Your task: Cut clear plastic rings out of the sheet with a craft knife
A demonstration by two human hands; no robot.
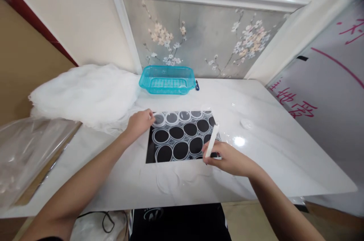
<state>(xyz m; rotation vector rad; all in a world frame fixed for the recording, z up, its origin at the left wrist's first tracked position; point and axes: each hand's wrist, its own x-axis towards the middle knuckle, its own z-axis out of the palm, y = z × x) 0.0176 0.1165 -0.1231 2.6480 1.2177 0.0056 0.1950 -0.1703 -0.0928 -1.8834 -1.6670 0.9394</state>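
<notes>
A black sheet (150,153) lies on the white marble table (270,157), covered with several clear round lids (176,133) in rows. My left hand (140,122) rests at the sheet's far left corner, fingertips touching one lid. My right hand (226,159) sits at the sheet's near right corner and grips a white stick-shaped tool (212,140), which points up and away over the lids.
A turquoise plastic basket (167,79) stands at the back of the table with a dark pen (197,85) beside it. A heap of white gauzy material (85,93) fills the back left. Clear plastic wrap (25,150) hangs off the left edge. A whiteboard with pink writing (327,81) leans at right.
</notes>
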